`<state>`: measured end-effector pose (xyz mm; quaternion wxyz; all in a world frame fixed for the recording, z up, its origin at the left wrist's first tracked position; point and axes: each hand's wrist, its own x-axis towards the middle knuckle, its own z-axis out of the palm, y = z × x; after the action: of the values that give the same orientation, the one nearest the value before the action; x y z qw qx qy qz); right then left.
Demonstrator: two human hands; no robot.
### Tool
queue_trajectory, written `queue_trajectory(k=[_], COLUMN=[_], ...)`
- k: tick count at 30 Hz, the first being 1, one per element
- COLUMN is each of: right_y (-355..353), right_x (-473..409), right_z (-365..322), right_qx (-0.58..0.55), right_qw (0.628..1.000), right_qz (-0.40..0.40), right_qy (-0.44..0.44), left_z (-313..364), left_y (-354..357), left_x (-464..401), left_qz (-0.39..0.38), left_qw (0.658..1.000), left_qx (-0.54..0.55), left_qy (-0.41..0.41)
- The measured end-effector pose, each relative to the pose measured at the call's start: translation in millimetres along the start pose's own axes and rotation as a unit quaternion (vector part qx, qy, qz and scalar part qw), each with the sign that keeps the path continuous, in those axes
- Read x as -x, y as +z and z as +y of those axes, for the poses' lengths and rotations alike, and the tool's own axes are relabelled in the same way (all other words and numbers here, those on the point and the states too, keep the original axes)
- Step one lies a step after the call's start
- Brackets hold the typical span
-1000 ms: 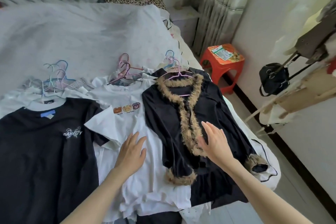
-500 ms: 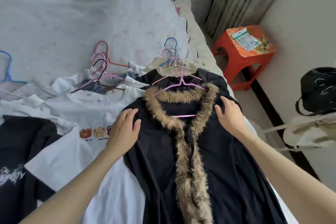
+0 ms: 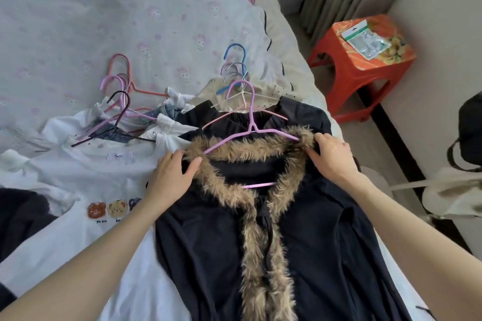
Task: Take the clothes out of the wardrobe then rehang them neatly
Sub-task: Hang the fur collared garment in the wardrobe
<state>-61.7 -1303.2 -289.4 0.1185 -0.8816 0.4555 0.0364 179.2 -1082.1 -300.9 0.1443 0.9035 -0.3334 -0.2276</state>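
- Both grips pinch the fur collar of the black cardigan [image 3: 208, 255]: the left hand [image 3: 170, 178] closes thumb and fingers on the collar's left end at mid-frame, and the right hand [image 3: 332, 155] closes on the collar's right end, right of centre.
- Black cardigan lies front-up on the bed [image 3: 130, 21], filling the lower centre and lower right of the frame, with its tan fur trim [image 3: 257, 255] running down the middle.
- Lilac hanger [image 3: 250, 122] sits inside the cardigan's neck; its hook points to the upper centre and its lower bar shows between the two collar sides.
- White T-shirt [image 3: 86, 216] with small bear prints lies to the left of the cardigan, touching it, under the left forearm.
- More hangers [image 3: 122, 91], pink, lilac and dark, lie on a heap of clothes at centre left; a blue hanger [image 3: 236, 57] lies above the cardigan.
- Red stool [image 3: 365, 70] stands on the floor at the upper right, beside the bed, with a flat packet [image 3: 365, 39] on top.
- Dark garment [image 3: 20, 219] lies at the left edge.
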Motion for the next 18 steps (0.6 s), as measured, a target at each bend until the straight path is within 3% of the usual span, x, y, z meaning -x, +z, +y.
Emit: queue_trajectory(k=[3,7,13,18], right_y=[-7.2,-17.8,-49.9,-80.3], right_x=[22.7,66.7,159.2,249.8], right_z=[5.0,14.4,24.1,29.5], right_qx=[-0.093,-0.193,-0.324,-0.341], right_qw=[0.995,0.981,0.944,0.930], right_qz=[0.034,0.003,-0.042,0.003], right_qy=[-0.004,-0.005,0.045,0.137], left_z=[-2.0,-7.1,2.2,19.6], left_y=[-5.7,-6.4,-26.4,-46.6], left_x=[21.3,68.5,118.9,161.6], left_qz=[0.036,0.068,0.035,0.003], left_qw=[0.998,0.994,0.983,0.979], left_qx=[0.043,0.080,0.179,0.198], left_qy=[0.012,0.006,-0.011,0.038])
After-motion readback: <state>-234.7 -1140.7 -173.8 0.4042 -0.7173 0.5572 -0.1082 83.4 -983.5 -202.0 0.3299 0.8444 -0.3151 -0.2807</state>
